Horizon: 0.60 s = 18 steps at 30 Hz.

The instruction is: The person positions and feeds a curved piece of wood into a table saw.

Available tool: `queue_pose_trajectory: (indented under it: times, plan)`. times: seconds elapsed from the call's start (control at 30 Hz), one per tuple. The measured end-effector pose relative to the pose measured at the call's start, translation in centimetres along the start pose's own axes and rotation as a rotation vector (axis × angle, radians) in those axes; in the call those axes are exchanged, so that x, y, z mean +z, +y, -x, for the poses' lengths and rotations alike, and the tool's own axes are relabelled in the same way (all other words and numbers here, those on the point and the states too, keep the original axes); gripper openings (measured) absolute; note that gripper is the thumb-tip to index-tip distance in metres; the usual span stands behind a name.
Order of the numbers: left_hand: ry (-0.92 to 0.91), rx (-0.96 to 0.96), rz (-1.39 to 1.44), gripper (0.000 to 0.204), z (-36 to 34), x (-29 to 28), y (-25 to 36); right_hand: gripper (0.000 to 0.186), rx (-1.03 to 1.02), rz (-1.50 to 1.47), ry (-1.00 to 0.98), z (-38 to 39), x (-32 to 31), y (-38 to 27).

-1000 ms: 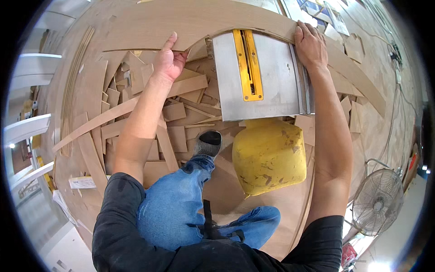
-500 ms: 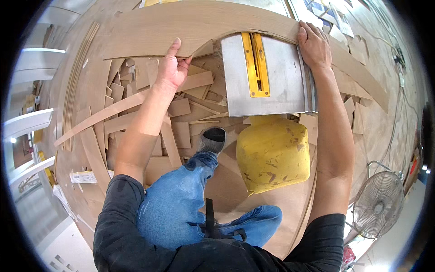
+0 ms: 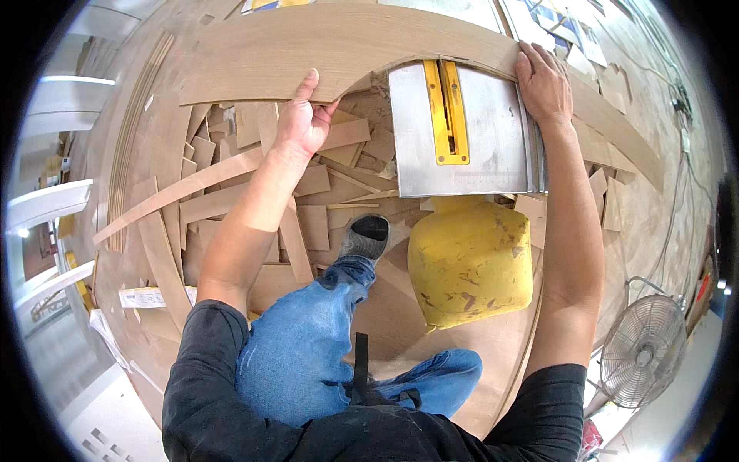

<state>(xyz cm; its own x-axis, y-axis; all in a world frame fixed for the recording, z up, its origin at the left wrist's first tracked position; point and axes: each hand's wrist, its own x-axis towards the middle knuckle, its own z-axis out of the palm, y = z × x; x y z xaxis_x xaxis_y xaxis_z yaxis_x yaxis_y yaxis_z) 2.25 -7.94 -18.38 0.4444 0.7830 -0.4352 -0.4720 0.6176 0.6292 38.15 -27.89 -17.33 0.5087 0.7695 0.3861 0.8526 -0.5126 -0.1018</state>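
A long, thin wood-grain board [image 3: 339,42] with a curved cut-out in its near edge lies across the far part of a grey metal saw table [image 3: 416,131]. My left hand [image 3: 305,123] is closed on the board's near edge, left of the table, thumb on top and fingers underneath. My right hand [image 3: 546,86] rests at the table's right side with its fingers stretched flat over the board. Between the hands, a yellow slotted insert [image 3: 449,115] is set in the table; its far end is near the board's curved edge. I cannot make out a blade.
Several wood offcuts [image 3: 313,223] litter the floor to the left, with a stack of long strips [image 3: 138,146] beyond. A scuffed yellow housing [image 3: 469,266] juts out below the table toward my legs. At the lower right stands a wire-caged fan [image 3: 643,354]. Cables [image 3: 681,123] run along the far right.
The whole scene sits slightly farther right in the picture. Both hands keep their places on the board, and I see no clear movement of the board over the table.
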Motion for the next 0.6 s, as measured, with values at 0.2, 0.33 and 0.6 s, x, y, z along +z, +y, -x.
queue_pose_trajectory:
  times: [0.2, 0.33, 0.6]
  plan:
    - [0.017, 0.001, 0.0, 0.033, -0.8, 0.2, -0.2, 0.05, -0.016, -0.012, 0.035, 0.0, -0.5, -0.3]
    - [0.064, 0.031, -0.051, 0.036, -2.5, 0.4, 0.0, 0.039, -0.248, -0.05, 0.148, 1.3, -1.6, -0.3]
    - [-0.052, 0.052, -0.024, 0.035, -7.3, 2.9, 0.2, 0.02, -0.286, -0.245, -0.099, 5.1, -6.0, -2.4]
